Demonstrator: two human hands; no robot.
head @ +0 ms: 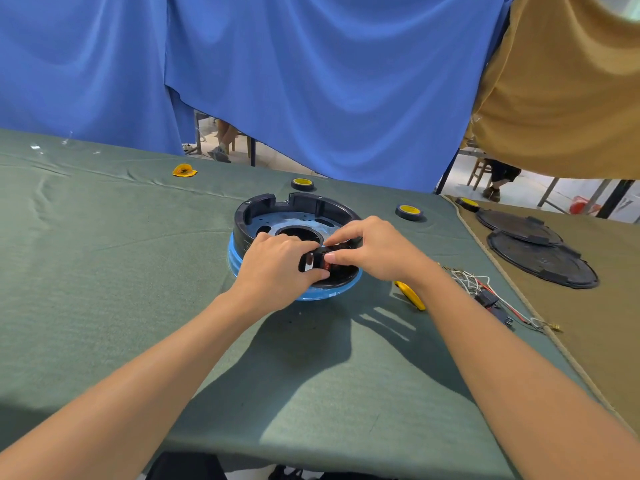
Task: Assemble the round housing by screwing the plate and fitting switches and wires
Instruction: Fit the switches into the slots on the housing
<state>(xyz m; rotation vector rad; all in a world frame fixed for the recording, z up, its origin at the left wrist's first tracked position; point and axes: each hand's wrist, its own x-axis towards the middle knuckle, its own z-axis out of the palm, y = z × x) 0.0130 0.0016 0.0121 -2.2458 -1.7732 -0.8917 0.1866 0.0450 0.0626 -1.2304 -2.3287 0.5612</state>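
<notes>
The round black housing [304, 206] with a blue lower ring stands mid-table, a grey metal plate [294, 220] lying inside it. At its near rim my left hand [277, 261] and my right hand [374, 247] pinch a small black switch [313, 260] with a red part against the wall opening. Loose white and red wires with black switches [485, 292] lie to the right on the cloth. A yellow-handled tool [412, 294] rests beside my right wrist, partly hidden.
Two rolls of yellow-cored tape [302, 183] [409, 212] sit behind the housing, a third [467, 203] on the brown cloth. Two black round covers [540, 258] lie at right. A yellow object [184, 170] lies far left. Blue curtain hangs behind.
</notes>
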